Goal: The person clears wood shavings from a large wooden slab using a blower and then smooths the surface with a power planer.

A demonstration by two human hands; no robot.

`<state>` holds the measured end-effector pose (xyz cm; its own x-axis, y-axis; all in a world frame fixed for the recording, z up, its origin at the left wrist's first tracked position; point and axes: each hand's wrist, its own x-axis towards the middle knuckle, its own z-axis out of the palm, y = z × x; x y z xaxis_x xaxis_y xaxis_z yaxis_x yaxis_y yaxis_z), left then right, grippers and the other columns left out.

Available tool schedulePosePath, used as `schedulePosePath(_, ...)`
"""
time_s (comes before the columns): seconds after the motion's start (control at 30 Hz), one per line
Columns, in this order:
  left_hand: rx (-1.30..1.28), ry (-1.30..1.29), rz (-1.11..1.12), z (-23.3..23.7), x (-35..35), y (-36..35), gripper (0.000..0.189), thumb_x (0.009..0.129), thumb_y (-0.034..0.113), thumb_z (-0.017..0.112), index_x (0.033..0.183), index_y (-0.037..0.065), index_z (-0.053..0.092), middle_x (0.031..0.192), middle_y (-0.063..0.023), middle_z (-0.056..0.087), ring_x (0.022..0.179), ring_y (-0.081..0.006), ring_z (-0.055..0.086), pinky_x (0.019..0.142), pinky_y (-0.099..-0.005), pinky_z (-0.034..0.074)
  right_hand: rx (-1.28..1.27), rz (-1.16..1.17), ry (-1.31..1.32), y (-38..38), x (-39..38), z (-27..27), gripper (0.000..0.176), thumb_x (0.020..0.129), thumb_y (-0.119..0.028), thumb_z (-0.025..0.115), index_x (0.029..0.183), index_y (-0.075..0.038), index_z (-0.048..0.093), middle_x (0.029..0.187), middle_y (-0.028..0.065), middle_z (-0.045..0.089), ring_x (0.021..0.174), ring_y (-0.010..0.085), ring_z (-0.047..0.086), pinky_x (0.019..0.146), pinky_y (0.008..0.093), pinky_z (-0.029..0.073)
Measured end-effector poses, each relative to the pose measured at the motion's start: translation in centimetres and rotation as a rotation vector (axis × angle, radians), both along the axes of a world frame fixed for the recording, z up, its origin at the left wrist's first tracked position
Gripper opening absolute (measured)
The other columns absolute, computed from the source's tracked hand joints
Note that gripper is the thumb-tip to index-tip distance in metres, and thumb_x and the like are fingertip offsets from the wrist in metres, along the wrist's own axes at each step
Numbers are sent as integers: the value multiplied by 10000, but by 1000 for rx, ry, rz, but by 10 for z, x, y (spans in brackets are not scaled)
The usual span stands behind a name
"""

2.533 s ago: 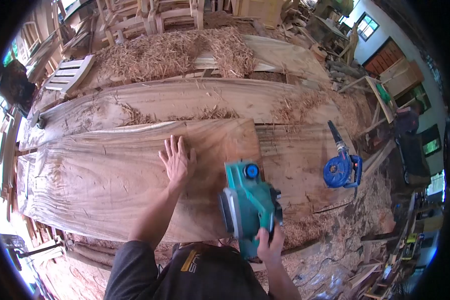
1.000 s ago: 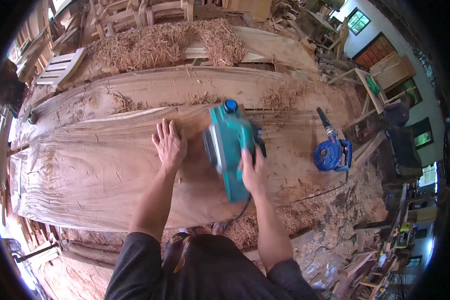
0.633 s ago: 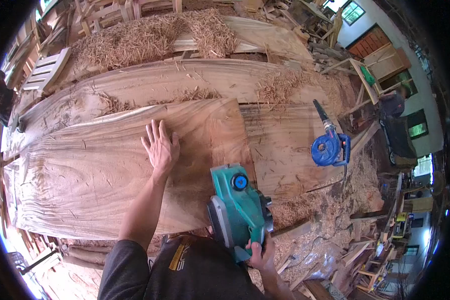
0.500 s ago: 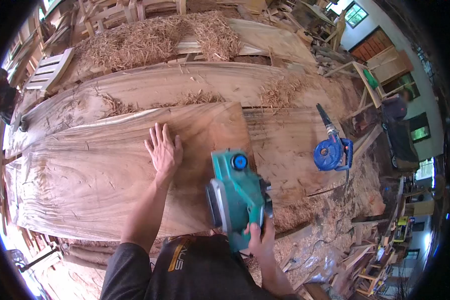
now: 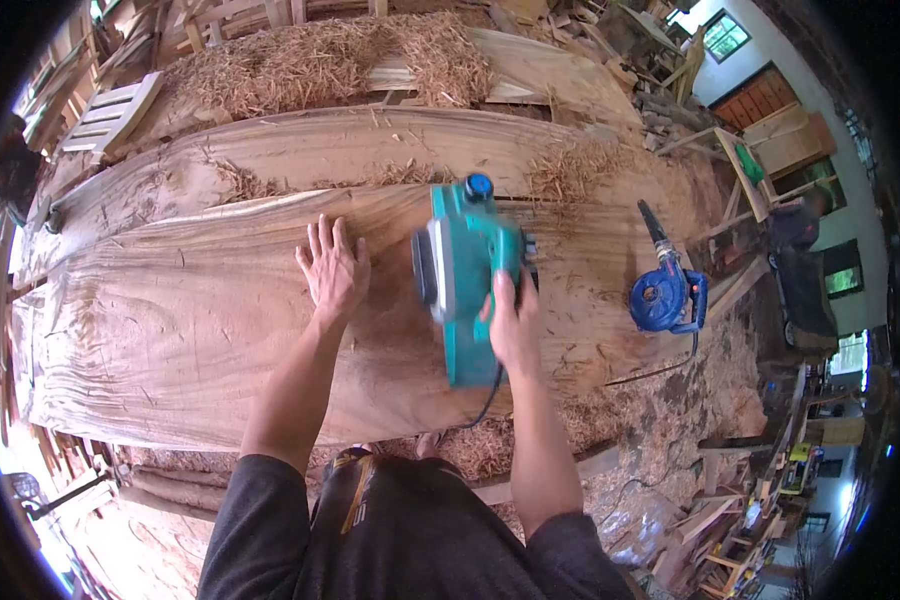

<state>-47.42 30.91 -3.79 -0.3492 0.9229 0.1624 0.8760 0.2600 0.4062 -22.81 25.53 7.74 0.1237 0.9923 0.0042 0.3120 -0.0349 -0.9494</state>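
Note:
My left hand lies flat on a broad wooden slab, its fingers spread. To its right, my right hand is wrapped round the handle of a green electric planer. The planer is over the right end of the slab, its blue knob toward the slab's far edge. A dark cord runs from its near end. Motion blurs the tool somewhat, and its underside is hidden.
A blue blower rests on boards to the right. Behind the slab is another long board with shavings heaped beyond it. A slatted wooden piece stands at the far left. Shavings cover the floor at right.
The planer, in my right hand, has moved away from my body toward the slab's far edge. My left hand stays spread on the slab. The view has shifted slightly.

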Motion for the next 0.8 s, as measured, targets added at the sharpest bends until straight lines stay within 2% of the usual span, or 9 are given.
schedulePosePath(0.07,-7,-13,-5,1,-1,0,616,1000,415,518,1497,60,433,1621,-194,342,1532,-375,245,1205,-621,181,-17,8,61,-58,16,-8,379,1057,-320,537,1264,-4,568,677,19,563,599,128,559,569,314,456)
schedulePosePath(0.13,-5,-13,-4,-1,-1,0,644,992,436,544,1512,79,419,1623,-177,346,1536,-362,242,1206,-618,180,-54,15,-10,-131,34,-5,347,1050,-250,531,1266,21,552,722,24,581,656,131,579,597,302,465)
schedulePosePath(0.2,-7,-34,-5,-2,2,0,651,985,425,542,1511,61,420,1625,-190,336,1539,-367,232,1217,-618,158,-100,-31,38,-202,46,-4,391,1017,-262,555,1245,55,544,734,55,603,683,139,603,632,295,493)
schedulePosePath(0.23,-8,-42,1,-1,1,0,655,981,419,541,1510,52,421,1626,-196,332,1541,-369,227,1223,-619,148,-146,-78,96,-223,49,-4,403,1004,-264,561,1241,61,544,731,65,608,685,143,610,640,298,502)
schedulePosePath(0.33,-16,-81,-4,4,1,-2,666,973,414,557,1516,54,416,1631,-191,327,1543,-363,224,1229,-615,137,-156,-34,54,-232,56,3,379,991,-231,550,1235,59,549,741,76,615,679,144,613,644,308,511)
schedulePosePath(0.57,-28,-81,-2,0,2,-2,644,981,403,549,1508,54,424,1636,-184,321,1543,-362,223,1232,-604,144,-64,-21,26,-121,29,0,352,1036,-274,539,1215,29,560,695,45,574,641,136,589,595,300,475)
schedulePosePath(0.73,5,-40,12,0,3,0,598,982,385,557,1479,69,457,1609,-184,362,1527,-366,257,1222,-609,169,-38,-47,-34,7,8,-11,368,1043,-371,565,1162,-30,638,637,-3,572,575,113,574,531,302,449)
schedulePosePath(0.77,48,-23,7,-3,2,1,570,979,371,565,1461,79,477,1593,-185,384,1513,-366,282,1207,-611,192,-31,-20,-47,38,4,-13,390,1033,-398,581,1160,-34,642,632,13,571,576,131,585,538,314,459)
schedulePosePath(0.8,47,-21,-13,-2,3,-1,568,978,369,566,1458,79,480,1590,-185,388,1510,-366,288,1203,-609,197,-79,7,-169,74,-16,25,417,1026,-419,584,1194,-40,625,665,38,586,588,154,595,558,329,476)
